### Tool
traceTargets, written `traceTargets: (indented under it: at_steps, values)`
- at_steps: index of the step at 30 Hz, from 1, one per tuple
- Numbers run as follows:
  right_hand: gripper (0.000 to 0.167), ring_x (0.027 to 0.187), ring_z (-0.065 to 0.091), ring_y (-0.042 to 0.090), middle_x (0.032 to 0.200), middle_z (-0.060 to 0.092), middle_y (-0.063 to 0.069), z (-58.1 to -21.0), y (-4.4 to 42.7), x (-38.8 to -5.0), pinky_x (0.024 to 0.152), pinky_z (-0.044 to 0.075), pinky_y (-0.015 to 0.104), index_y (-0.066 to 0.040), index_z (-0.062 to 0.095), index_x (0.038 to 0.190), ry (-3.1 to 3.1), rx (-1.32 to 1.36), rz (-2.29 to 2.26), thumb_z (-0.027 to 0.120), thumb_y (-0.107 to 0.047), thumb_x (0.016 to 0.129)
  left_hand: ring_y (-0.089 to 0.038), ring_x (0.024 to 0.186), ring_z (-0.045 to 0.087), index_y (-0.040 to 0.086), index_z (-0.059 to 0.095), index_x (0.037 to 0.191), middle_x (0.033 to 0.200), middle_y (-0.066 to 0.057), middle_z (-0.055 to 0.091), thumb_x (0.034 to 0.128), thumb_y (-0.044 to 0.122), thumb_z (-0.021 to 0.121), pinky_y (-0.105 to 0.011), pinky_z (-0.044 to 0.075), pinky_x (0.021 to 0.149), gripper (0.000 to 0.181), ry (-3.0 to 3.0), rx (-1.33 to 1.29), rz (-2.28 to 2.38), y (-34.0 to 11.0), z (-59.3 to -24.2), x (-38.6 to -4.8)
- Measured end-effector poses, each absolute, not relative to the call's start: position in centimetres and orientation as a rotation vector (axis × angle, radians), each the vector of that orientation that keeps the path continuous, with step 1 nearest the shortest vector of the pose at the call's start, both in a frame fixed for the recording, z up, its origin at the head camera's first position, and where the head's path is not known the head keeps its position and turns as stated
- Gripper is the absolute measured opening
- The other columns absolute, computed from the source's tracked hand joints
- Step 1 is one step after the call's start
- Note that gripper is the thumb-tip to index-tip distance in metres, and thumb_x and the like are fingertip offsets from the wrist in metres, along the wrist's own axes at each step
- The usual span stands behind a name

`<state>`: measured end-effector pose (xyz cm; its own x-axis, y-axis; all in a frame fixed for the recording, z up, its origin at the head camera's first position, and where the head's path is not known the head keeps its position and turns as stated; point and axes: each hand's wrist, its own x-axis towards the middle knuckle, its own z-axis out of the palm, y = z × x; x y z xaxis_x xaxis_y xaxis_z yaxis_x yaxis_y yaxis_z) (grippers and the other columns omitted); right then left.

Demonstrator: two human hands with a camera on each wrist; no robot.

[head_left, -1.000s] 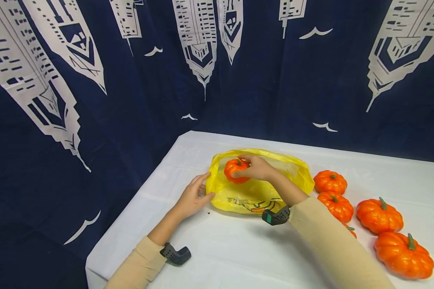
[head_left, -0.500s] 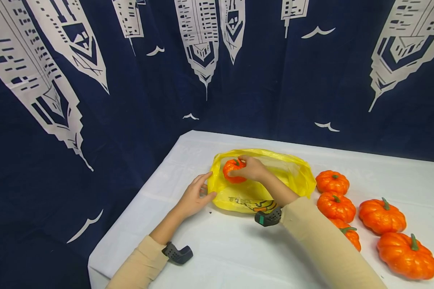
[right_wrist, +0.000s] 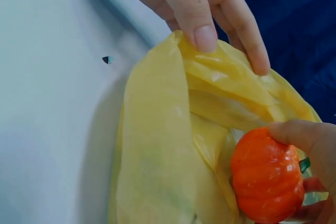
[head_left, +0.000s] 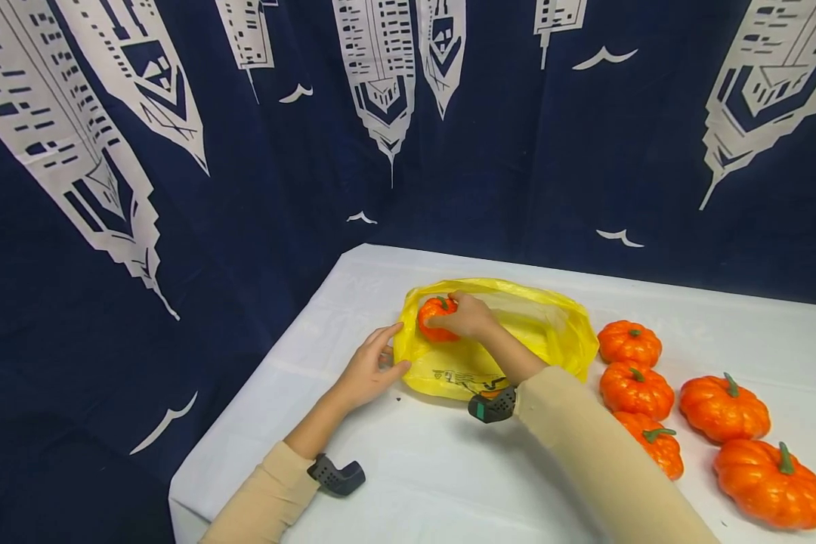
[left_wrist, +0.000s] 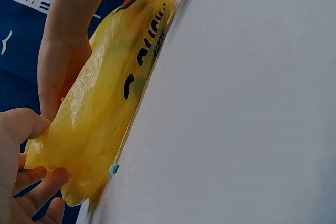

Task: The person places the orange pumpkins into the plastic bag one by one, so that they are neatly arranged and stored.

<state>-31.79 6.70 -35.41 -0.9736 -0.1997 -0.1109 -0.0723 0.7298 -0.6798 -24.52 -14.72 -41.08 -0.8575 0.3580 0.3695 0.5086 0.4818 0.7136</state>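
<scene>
The yellow plastic bag (head_left: 442, 384) lies on the white table with its mouth wide open. My left hand (head_left: 370, 369) holds its left end, the thumb and curved fingers touching the plastic (left_wrist: 92, 135) in the left wrist view. Inside the mouth, near the left rim, my right hand (head_left: 474, 316) grips a small orange pumpkin (head_left: 434, 329) with a green stem. In the right wrist view the thumb presses on this pumpkin (right_wrist: 265, 182) while other fingers of the right hand (right_wrist: 320, 150) are partly hidden behind it.
Several orange pumpkins stand right of the bag, one of them (head_left: 629, 344) close to its right end and a larger one (head_left: 771, 483) at the lower right. A dark blue curtain (head_left: 489, 181) with white prints hangs behind the table (head_left: 408, 468).
My right hand has moved slightly left inside the bag with the pumpkin. The right forearm has swung left, uncovering more of a pumpkin beside it. My left hand keeps its place at the bag.
</scene>
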Motion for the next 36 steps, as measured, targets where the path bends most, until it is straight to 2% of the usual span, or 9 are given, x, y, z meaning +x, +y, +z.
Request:
traceTargets:
  at_steps: [15, 36]
  values:
    - [0.085, 0.117, 0.053, 0.037, 0.136, 0.053, 0.022, -35.9, 5.6, -31.6, 0.097, 0.045, 0.049, 0.000, 0.036, 0.148, 2.869, -0.179, -1.050, 0.070, -0.045, 0.084, -0.024, 0.099, 0.059, 0.001, 0.039, 0.147, 0.142, -0.016, 0.045, 0.0915, 0.015, 0.068, -0.041, 0.052, 0.087, 0.064, -2.550, -0.772, -1.317, -14.6, -41.0, -24.6]
    - [0.085, 0.120, 0.051, 0.040, 0.138, 0.048, 0.027, -37.9, 4.9, -31.4, 0.100, 0.044, 0.048, 0.003, 0.032, 0.148, 2.900, -0.201, -1.161, 0.070, -0.042, 0.086, -0.025, 0.101, 0.059, 0.001, 0.039, 0.147, 0.142, -0.017, 0.044, 0.0913, 0.015, 0.068, -0.041, 0.052, 0.088, 0.064, -2.552, -0.767, -1.323, -14.8, -41.2, -24.6]
